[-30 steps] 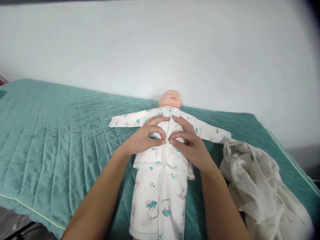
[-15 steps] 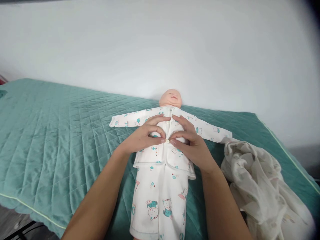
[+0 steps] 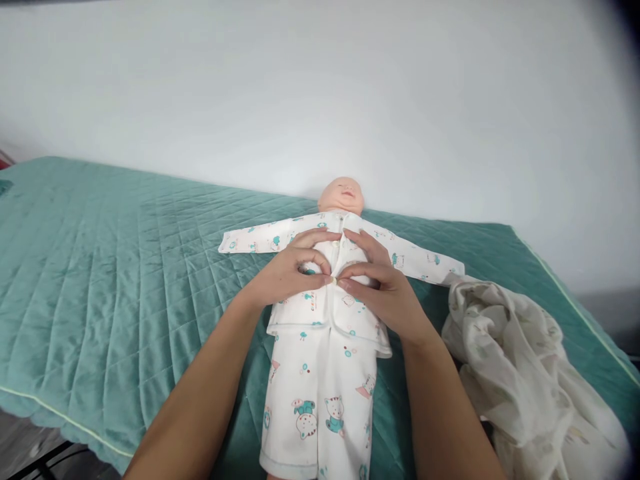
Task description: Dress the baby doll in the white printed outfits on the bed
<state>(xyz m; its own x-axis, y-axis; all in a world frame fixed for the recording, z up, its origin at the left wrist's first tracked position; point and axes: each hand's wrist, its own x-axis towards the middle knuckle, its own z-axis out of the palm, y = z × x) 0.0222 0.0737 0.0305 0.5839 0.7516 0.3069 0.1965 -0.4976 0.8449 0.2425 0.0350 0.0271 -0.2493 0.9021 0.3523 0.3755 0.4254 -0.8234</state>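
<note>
A baby doll [image 3: 345,195] lies on its back, dressed in a white printed jacket [image 3: 310,308] and matching pants [image 3: 320,393]. Its sleeves stretch out to both sides. At the jacket's front opening, my left hand [image 3: 300,263] pinches the fabric edge beside a small button [image 3: 334,280]. From the other side my right hand [image 3: 377,277] pinches the same spot, thumb and forefinger closed at the button. The fingertips of both hands nearly meet. Whether the button sits in its hole is hidden by the fingers.
A green quilted cover [image 3: 125,287] spreads under the doll. On the right lies a crumpled whitish cloth [image 3: 520,373], touching the end of one sleeve. A pale wall [image 3: 320,93] rises behind the doll's head.
The fingertips have shifted very slightly at the button, which is now more covered. Doll, clothes and cloth stay where they were.
</note>
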